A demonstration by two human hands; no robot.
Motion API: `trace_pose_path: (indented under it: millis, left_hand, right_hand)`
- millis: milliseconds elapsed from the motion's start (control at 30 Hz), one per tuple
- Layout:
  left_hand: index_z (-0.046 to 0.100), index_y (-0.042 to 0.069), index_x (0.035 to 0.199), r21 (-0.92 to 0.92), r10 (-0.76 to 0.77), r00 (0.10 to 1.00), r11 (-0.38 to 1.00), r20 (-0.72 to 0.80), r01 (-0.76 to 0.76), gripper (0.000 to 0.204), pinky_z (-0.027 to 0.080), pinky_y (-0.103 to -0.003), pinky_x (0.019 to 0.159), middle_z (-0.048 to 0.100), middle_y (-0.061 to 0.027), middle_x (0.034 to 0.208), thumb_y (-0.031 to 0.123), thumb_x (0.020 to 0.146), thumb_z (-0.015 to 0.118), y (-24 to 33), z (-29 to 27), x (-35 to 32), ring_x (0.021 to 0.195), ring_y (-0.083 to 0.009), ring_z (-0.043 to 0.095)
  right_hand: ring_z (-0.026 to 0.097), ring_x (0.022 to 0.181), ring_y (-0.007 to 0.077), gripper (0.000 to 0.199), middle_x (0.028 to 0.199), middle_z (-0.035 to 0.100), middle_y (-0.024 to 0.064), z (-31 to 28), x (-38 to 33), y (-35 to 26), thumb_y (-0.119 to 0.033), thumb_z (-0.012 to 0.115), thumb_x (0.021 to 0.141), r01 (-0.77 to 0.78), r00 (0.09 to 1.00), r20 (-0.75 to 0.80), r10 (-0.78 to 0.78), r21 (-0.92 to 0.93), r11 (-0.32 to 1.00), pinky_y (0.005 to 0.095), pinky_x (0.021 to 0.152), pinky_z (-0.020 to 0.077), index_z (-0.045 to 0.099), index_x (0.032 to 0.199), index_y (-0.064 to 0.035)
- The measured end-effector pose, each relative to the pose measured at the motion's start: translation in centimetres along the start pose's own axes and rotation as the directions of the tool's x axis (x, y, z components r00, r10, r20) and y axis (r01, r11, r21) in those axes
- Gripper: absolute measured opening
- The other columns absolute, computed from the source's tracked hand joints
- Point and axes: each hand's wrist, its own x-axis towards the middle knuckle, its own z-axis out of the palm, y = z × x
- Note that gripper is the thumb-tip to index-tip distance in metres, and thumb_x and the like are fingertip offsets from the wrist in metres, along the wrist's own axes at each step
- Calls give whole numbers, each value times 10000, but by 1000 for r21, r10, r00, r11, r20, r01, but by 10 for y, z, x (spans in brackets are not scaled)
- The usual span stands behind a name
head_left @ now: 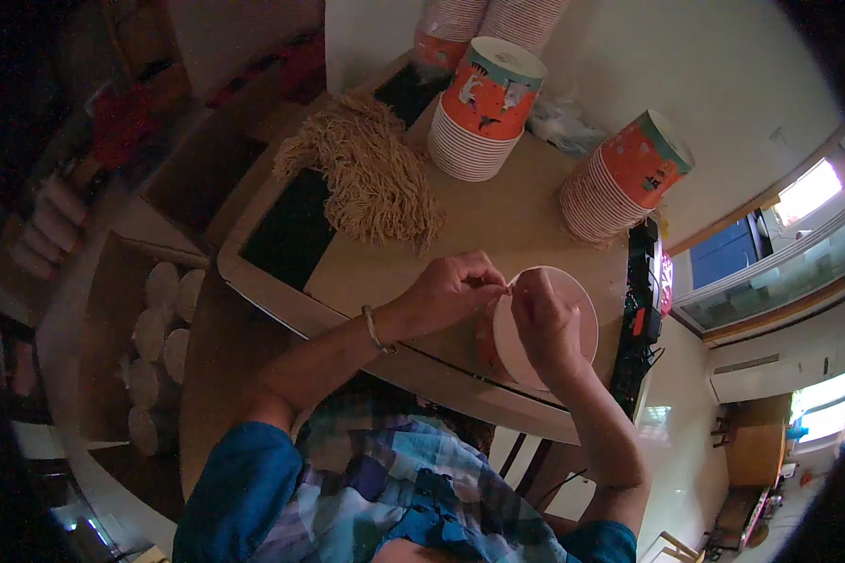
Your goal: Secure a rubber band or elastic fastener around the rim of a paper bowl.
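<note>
An orange paper bucket [573, 305] with a white inside lies tilted near the table's front edge, its mouth facing me. At the left side of its rim, the fingertips of both my hands nearly meet. My left hand [453, 298], a bangle on its wrist, is closed in a pinch. My right hand [545, 324] is also closed and hangs in front of the bucket's mouth, covering part of it. What the fingers pinch is too small to make out. Beyond my left hand lies a loose heap of tan cords [371, 174].
Nested stacks of orange paper buckets stand upside down at the table's back [483, 108] and back right [624, 178]. A dark rack-like object [638, 310] lines the right edge. On the left, an open cardboard box [113, 328] holds several pale round-ended rolls.
</note>
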Motion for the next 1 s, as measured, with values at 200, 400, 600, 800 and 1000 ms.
trace_pose_path:
  millis: [200,400,600,800,1000]
  left_hand:
    - [647,39,944,-91,-48,999,995,12,49,112,480,-260,751,609,-31,866,142,902,645,1,1,-1,832,-100,588]
    - [652,32,941,57,46,999,997,-8,-46,133,481,-288,775,619,-48,885,156,893,653,-3,-1,0,870,-136,601]
    - [655,18,967,191,105,994,976,-12,-101,147,487,-276,731,598,-62,889,132,873,659,-6,-3,1,824,-138,602]
    - [656,19,938,248,180,982,955,-57,-161,123,488,-290,720,600,-82,858,121,869,651,-5,0,1,809,-177,614]
    - [655,13,956,169,125,986,980,-108,-106,124,494,-286,740,613,-82,879,101,870,646,-5,3,-1,826,-158,617]
  right_hand:
    - [687,760,294,241,933,683,163,-2,1,2,-52,619,864,-76,997,29,72,159,984,375,631,539,612,1103,-76]
    - [688,749,279,181,924,683,163,-7,6,-6,-30,621,854,-198,978,101,183,167,966,355,630,534,637,1032,-58]
    - [685,746,276,115,895,681,162,-2,2,3,-33,625,854,-161,987,66,149,226,961,352,622,524,629,968,-48]
    - [678,726,273,100,852,678,151,-1,0,6,-39,627,853,-151,988,47,144,235,960,352,624,525,621,953,-48]
    - [668,712,170,90,818,678,148,-5,3,1,-63,628,862,-236,970,126,209,269,934,328,617,513,631,949,-41]
